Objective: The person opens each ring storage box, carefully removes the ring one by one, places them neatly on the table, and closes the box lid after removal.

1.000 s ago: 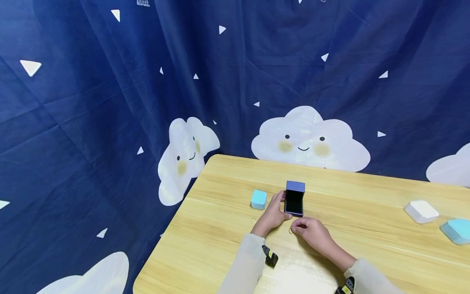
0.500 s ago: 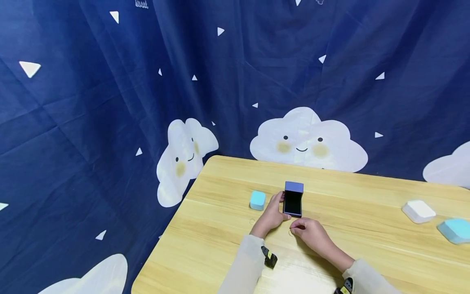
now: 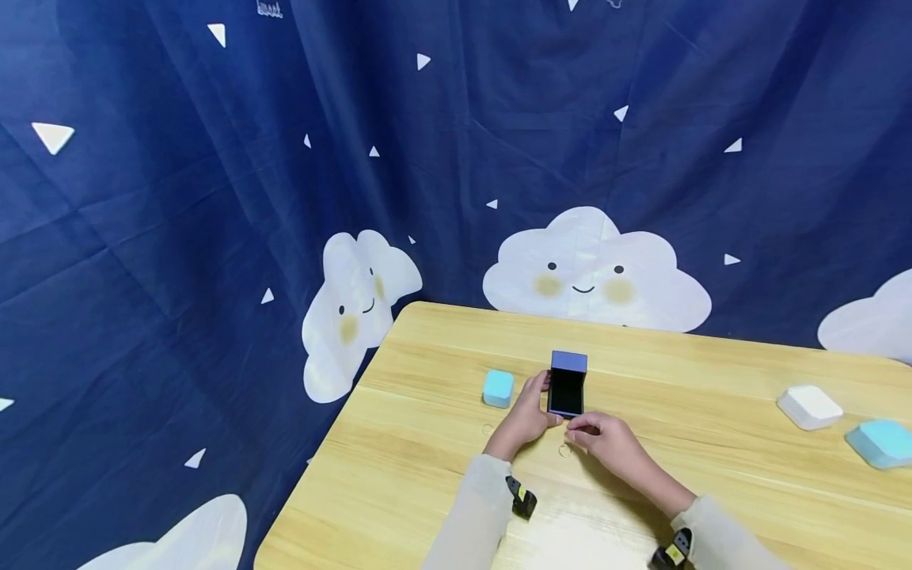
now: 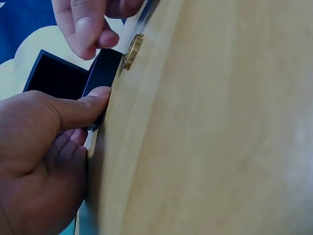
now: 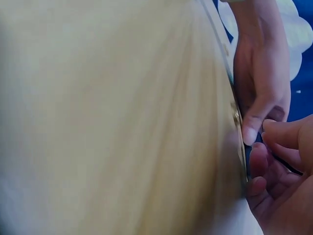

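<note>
A dark blue ring box (image 3: pixel 568 385) stands on the table with its lid raised, showing a black inside. My left hand (image 3: pixel 526 416) holds it by its left side, thumb (image 4: pixel 95 103) at the front edge. A gold ring (image 4: pixel 132 51) is on the table just in front of the box, also seen as a thin ring (image 3: pixel 565 450) below my right fingertips. My right hand (image 3: pixel 609 443) hovers at the box's front right corner, thumb and fingers loosely bent; nothing shows between them. In the right wrist view, its fingers (image 5: pixel 259 159) are close to the left thumb.
A second thin ring (image 3: pixel 488 430) lies left of my left hand. A light blue block (image 3: pixel 498 389) stands beside the box. Farther right are a white block (image 3: pixel 810 407) and another light blue block (image 3: pixel 880 443). A blue cloud-print curtain (image 3: pixel 456 158) hangs behind the wooden table (image 3: pixel 399 443).
My right hand has let go of the ring and moved slightly up and away; the ring stays on the table, apart from the fingertips. The left hand keeps its hold on the box.
</note>
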Demonstrator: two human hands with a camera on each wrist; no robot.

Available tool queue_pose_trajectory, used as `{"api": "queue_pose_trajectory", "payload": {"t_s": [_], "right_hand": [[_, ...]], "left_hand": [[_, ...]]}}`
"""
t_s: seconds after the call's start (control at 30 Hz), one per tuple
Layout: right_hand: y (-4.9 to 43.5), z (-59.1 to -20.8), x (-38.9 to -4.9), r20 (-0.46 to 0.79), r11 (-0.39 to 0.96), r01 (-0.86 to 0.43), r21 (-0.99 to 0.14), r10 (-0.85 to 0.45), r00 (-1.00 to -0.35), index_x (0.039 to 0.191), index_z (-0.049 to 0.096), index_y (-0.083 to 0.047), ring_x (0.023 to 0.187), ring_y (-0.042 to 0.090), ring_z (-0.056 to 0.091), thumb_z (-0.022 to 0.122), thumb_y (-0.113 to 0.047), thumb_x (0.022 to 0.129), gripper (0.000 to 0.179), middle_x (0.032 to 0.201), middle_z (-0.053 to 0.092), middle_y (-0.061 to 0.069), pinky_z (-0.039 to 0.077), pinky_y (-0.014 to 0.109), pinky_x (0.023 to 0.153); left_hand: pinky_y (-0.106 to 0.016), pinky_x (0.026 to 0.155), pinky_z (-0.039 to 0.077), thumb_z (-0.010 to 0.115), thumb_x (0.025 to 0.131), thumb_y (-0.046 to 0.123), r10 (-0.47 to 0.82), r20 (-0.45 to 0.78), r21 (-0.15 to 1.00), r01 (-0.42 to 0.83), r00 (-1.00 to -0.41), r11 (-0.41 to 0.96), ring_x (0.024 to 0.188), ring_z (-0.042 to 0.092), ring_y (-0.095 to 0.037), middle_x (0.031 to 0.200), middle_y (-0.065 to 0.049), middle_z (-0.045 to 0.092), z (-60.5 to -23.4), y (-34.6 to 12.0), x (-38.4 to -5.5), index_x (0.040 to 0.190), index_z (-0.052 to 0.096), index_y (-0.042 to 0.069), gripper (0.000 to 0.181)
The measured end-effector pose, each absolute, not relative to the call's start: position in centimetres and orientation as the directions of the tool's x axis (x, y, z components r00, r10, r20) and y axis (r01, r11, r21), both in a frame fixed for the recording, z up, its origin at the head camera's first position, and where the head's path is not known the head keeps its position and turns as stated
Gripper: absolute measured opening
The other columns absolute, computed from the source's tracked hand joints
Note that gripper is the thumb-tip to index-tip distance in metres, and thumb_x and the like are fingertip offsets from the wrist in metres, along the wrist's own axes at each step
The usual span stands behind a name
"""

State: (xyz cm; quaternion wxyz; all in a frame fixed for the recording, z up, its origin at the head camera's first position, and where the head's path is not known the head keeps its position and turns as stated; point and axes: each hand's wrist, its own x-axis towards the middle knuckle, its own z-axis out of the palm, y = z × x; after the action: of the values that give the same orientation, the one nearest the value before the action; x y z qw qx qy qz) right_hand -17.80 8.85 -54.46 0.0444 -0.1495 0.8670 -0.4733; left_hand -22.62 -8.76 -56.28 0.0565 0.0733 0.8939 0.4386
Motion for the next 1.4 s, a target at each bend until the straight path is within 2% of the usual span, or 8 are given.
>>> {"api": "queue_pose_trajectory", "payload": {"t_s": [0.13,0.33,0.53,0.73,1.03,1.17,1.3,1.4], "right_hand": [[9.4,-54.1,-18.5,0.035,0.495,-0.18,-0.85,-0.287,-0.957,0.105,0.075,-0.004,0.065,0.01,0.056,0.072,-0.012,0.093,0.014,0.089,0.07,0.006,0.048,0.024,0.057],[10.5,-53.5,-19.8,-0.016,0.469,-0.108,-0.876,-0.252,-0.968,0.114,0.072,-0.002,0.063,0.017,0.058,0.07,-0.023,0.096,0.027,0.084,0.07,0.011,0.048,0.027,0.054],[11.5,-52.8,-21.3,-0.059,0.441,-0.046,-0.897,-0.221,-0.974,0.126,0.065,-0.001,0.073,0.023,0.063,0.064,-0.034,0.1,0.042,0.098,0.07,0.017,0.053,0.032,0.059],[11.7,-52.2,-23.0,-0.062,0.419,-0.01,-0.908,-0.159,-0.985,0.133,0.06,0.001,0.076,0.023,0.063,0.06,-0.043,0.101,0.054,0.104,0.067,0.021,0.055,0.032,0.063],[11.7,-52.4,-25.0,-0.139,0.347,0.083,-0.934,-0.139,-0.981,0.142,0.052,-0.002,0.078,0.023,0.062,0.058,-0.059,0.096,0.073,0.084,0.058,0.011,0.056,0.032,0.069],[11.7,-52.6,-25.6,-0.172,0.328,0.117,-0.938,-0.145,-0.974,0.142,0.051,-0.001,0.076,0.019,0.062,0.058,-0.06,0.095,0.076,0.096,0.062,0.013,0.056,0.031,0.069],[11.7,-52.9,-26.1,-0.2,0.32,0.138,-0.937,-0.169,-0.965,0.143,0.05,0.0,0.076,0.016,0.062,0.057,-0.063,0.095,0.08,0.121,0.062,0.021,0.055,0.029,0.069],[11.8,-53.2,-26.4,-0.217,0.319,0.149,-0.936,-0.189,-0.958,0.144,0.048,0.001,0.076,0.015,0.063,0.055,-0.065,0.094,0.083,0.127,0.061,0.023,0.054,0.029,0.069]], "left_hand": [[-0.037,0.117,0.036,0.078,0.086,0.006,0.178,-0.05,0.79,0.07,-0.983,0.609,0.136,0.047,-0.019,0.151,-0.005,0.044,-56.2,-8.8,-22.6,0.157,0.032,0.015,0.086],[-0.038,0.117,0.037,0.078,0.087,0.007,0.187,-0.056,0.792,0.071,-0.981,0.606,0.137,0.047,-0.02,0.152,-0.005,0.043,-55.9,-8.8,-22.5,0.158,0.031,0.015,0.086],[-0.037,0.116,0.038,0.078,0.086,0.007,0.186,-0.056,0.795,0.069,-0.981,0.603,0.137,0.047,-0.02,0.152,-0.005,0.043,-56.0,-8.8,-22.6,0.158,0.031,0.015,0.086],[-0.036,0.115,0.039,0.079,0.086,0.006,0.185,-0.055,0.792,0.07,-0.981,0.606,0.136,0.048,-0.02,0.151,-0.005,0.044,-55.8,-8.8,-22.6,0.157,0.033,0.015,0.086],[-0.036,0.116,0.037,0.079,0.086,0.007,0.187,-0.058,0.786,0.071,-0.981,0.614,0.136,0.048,-0.019,0.151,-0.005,0.044,-55.8,-8.7,-22.5,0.158,0.032,0.014,0.086],[-0.036,0.116,0.037,0.079,0.085,0.006,0.191,-0.055,0.787,0.075,-0.98,0.612,0.136,0.048,-0.019,0.151,-0.005,0.044,-55.8,-8.7,-22.6,0.157,0.034,0.015,0.085],[-0.036,0.116,0.038,0.079,0.085,0.006,0.188,-0.061,0.786,0.069,-0.98,0.614,0.136,0.048,-0.018,0.151,-0.004,0.044,-55.8,-8.7,-22.7,0.157,0.034,0.016,0.085],[-0.036,0.116,0.037,0.079,0.085,0.006,0.186,-0.066,0.788,0.063,-0.98,0.613,0.136,0.047,-0.017,0.151,-0.003,0.044,-55.9,-8.6,-22.7,0.157,0.033,0.017,0.086]]}}
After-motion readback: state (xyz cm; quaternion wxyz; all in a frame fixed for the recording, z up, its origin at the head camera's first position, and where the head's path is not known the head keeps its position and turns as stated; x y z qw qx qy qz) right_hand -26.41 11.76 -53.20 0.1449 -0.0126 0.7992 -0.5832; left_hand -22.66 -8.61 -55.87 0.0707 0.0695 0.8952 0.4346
